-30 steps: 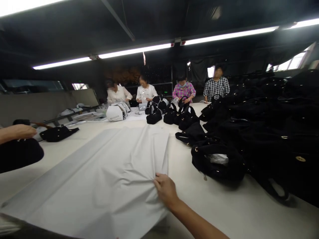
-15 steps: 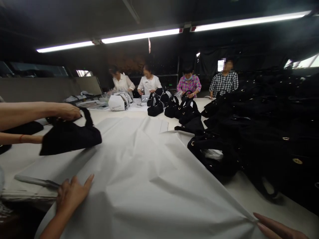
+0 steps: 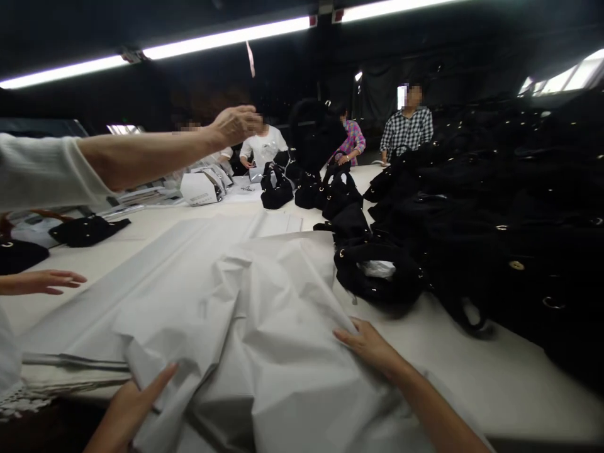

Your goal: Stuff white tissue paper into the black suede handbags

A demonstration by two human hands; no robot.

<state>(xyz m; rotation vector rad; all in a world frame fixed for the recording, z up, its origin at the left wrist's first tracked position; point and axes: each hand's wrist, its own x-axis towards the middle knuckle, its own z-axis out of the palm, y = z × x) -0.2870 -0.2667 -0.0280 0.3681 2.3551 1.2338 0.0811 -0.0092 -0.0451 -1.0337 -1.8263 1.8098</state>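
A large white paper sheet (image 3: 264, 314) lies crumpled and bunched up on the pale table (image 3: 472, 371) in front of me. My left hand (image 3: 134, 406) is at the sheet's near left edge, one finger stretched along it, with the paper folded over the hand. On the sheet's right side my right hand (image 3: 370, 345) presses and pinches a raised fold. A black handbag (image 3: 372, 277) with white stuffing lies just beyond my right hand.
A co-worker on the left reaches a white-sleeved arm (image 3: 141, 154) over the table, and a black bag (image 3: 314, 135) is in the air beyond it. Their other hand (image 3: 44, 282) hovers low. Black bags (image 3: 495, 207) are heaped at right. Several people work at the far end.
The flat sheet has been pulled in and crumpled towards me. My right hand moved left onto the fold. The co-worker's arm rose, and the black bag left their hands.
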